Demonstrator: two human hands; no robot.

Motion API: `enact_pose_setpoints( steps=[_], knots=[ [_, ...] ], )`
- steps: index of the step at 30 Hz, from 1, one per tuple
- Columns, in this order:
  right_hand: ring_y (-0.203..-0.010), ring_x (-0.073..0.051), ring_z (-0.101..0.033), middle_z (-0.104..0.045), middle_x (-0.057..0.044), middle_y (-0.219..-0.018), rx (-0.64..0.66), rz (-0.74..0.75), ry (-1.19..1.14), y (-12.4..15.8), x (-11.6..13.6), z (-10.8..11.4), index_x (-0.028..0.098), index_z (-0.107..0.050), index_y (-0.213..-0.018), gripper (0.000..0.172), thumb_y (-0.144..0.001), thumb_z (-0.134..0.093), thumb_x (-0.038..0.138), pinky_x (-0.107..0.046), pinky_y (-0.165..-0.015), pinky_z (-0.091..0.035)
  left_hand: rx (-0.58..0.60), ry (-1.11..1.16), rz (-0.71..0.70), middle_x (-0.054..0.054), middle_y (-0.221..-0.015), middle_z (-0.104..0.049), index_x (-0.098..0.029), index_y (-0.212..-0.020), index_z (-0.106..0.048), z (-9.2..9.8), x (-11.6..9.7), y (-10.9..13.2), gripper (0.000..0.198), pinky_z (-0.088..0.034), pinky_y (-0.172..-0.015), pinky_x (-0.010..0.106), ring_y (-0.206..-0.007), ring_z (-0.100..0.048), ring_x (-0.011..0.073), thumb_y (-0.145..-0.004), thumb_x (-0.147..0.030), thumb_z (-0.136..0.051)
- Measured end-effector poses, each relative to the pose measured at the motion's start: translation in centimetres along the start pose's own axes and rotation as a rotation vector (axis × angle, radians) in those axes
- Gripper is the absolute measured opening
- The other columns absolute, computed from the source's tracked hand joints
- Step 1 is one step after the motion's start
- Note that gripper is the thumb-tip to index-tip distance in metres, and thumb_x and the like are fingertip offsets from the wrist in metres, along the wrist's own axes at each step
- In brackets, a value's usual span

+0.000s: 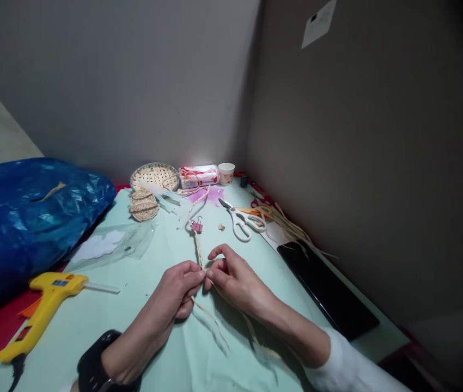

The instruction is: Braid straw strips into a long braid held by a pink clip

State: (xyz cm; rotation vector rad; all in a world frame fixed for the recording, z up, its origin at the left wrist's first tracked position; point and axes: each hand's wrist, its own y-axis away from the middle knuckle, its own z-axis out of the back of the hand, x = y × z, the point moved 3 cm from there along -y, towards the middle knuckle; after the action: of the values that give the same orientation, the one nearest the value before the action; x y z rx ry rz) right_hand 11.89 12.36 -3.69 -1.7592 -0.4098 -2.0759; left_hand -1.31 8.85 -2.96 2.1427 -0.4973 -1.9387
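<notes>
Head view, biggest first: a blue plastic bag [31, 212] slumps on the left of the pale green table [141, 326], with a yellow glue gun [39, 310] and white scissors [243, 220] pushed aside but within reach. Mid-table, the left hand [176, 291] and right hand [233, 280] each close to a fingertip pinch on the braided straw cord [199, 250]. A pink binder clip [197, 226] grips it farther along, apparently so the plait stays tight.

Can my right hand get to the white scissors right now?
Probably yes. The scissors lie just beyond the right hand, with only bare cloth between. Its fingers pinch the straw braid along with the left hand, though, so it would have to let go.
</notes>
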Motion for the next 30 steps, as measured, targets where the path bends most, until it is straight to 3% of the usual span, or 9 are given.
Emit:
enact_pose_setpoints(
  steps=[7,15,22,26,28,30],
  knots=[
    [-0.07,-0.015,-0.058,-0.067,0.0,-0.073,-0.072,0.107,0.314,1.0,2.1,0.1,0.02,-0.045,-0.099,0.013,-0.087,-0.046,0.013,-0.025,-0.068,-0.04,-0.102,0.043,0.003,-0.012,-0.047,-0.029,-0.015,-0.067,-0.058,0.4,0.6,-0.9,0.033,-0.008,-0.035,0.015,-0.037,-0.014,0.0005,-0.064,-0.044,-0.075],
    [-0.069,-0.02,-0.058,-0.066,-0.007,-0.081,-0.085,0.11,0.665,1.6,2.2,0.5,0.019,-0.051,-0.109,0.022,-0.088,-0.048,0.028,-0.026,-0.057,-0.032,-0.064,0.016,0.08,-0.008,-0.053,-0.044,-0.016,-0.074,-0.062,1.4,2.0,-2.1,0.034,-0.011,-0.037,0.014,-0.037,-0.019,-0.0006,-0.061,-0.042,-0.08],
    [-0.074,-0.017,-0.063,-0.071,-0.002,-0.074,-0.071,0.098,0.624,1.9,2.9,1.5,0.021,-0.058,-0.105,0.022,-0.088,-0.046,0.02,-0.024,-0.064,-0.037,-0.095,-0.026,0.019,-0.01,-0.046,-0.036,-0.016,-0.068,-0.059,1.2,2.1,-2.3,0.038,-0.007,-0.037,0.016,-0.036,-0.014,-0.0007,-0.056,-0.045,-0.079],
    [-0.077,-0.015,-0.063,-0.072,-0.003,-0.085,-0.04,0.048,0.833,1.6,4.4,4.9,0.021,-0.067,-0.092,0.018,-0.085,-0.05,0.018,-0.021,-0.063,-0.037,-0.116,-0.033,-0.019,-0.013,-0.045,-0.025,-0.015,-0.066,-0.057,0.6,1.6,-1.7,0.041,-0.004,-0.037,0.015,-0.035,-0.01,-0.0016,-0.058,-0.051,-0.076],
    [-0.078,-0.014,-0.063,-0.072,-0.004,-0.087,-0.135,-0.038,1.049,0.6,5.3,8.1,0.021,-0.068,-0.093,0.018,-0.085,-0.053,0.018,-0.022,-0.063,-0.037,-0.128,-0.023,-0.04,-0.014,-0.045,-0.022,-0.015,-0.064,-0.056,0.5,1.5,-1.6,0.041,-0.003,-0.037,0.015,-0.035,-0.01,-0.0017,-0.059,-0.052,-0.074],
    [-0.083,-0.017,-0.063,-0.07,-0.011,-0.093,-0.246,-0.117,1.137,-1.0,5.9,11.2,0.016,-0.067,-0.098,0.023,-0.09,-0.046,0.016,-0.025,-0.065,-0.038,-0.124,-0.011,-0.059,-0.014,-0.045,-0.021,-0.016,-0.062,-0.054,0.5,1.6,-1.7,0.04,-0.003,-0.036,0.016,-0.034,-0.01,-0.0017,-0.059,-0.051,-0.074]
  ],
)
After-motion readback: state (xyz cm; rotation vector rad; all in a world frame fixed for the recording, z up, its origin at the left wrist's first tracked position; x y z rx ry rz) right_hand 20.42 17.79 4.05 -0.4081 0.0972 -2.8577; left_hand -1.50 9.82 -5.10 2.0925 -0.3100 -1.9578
